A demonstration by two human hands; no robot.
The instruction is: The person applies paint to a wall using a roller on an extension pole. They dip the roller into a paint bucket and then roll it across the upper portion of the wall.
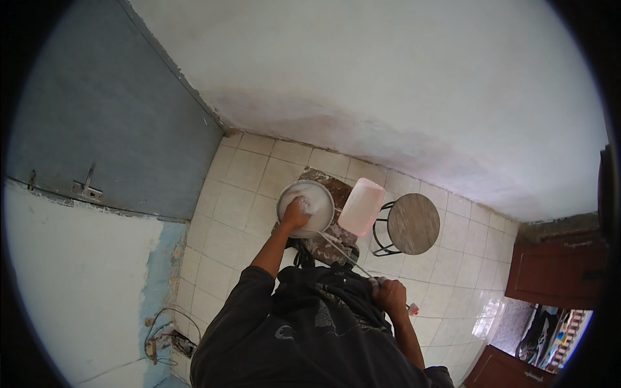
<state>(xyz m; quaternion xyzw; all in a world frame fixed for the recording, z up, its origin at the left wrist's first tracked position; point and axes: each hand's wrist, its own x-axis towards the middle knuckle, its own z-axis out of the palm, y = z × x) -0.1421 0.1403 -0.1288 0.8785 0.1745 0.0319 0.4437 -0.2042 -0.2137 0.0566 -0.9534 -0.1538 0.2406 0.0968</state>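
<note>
My left hand (297, 213) reaches into a round bucket (333, 206) holding white liquid, perhaps paint. White coats its bent fingers; whether they grip anything is unclear. My right hand (389, 294), also smeared white, is closed around a thin, light-coloured rod (345, 254) near my waist. The rod runs up left to the bucket's near rim, and a small red-and-white end (413, 309) shows past my fist. Beneath the bucket is a worn, paint-spattered wooden surface (330, 182). Right of the bucket lies a rectangular pink-rimmed plastic tub (361, 206), white inside.
A round wood-topped stool (414, 224) with dark metal legs stands right of the tub. The white wall (364, 72) rises beyond the tiled floor (237, 194). At left are a grey door (111, 106) with a bolt and a loose cable (154, 322); brown doors (553, 274) stand right.
</note>
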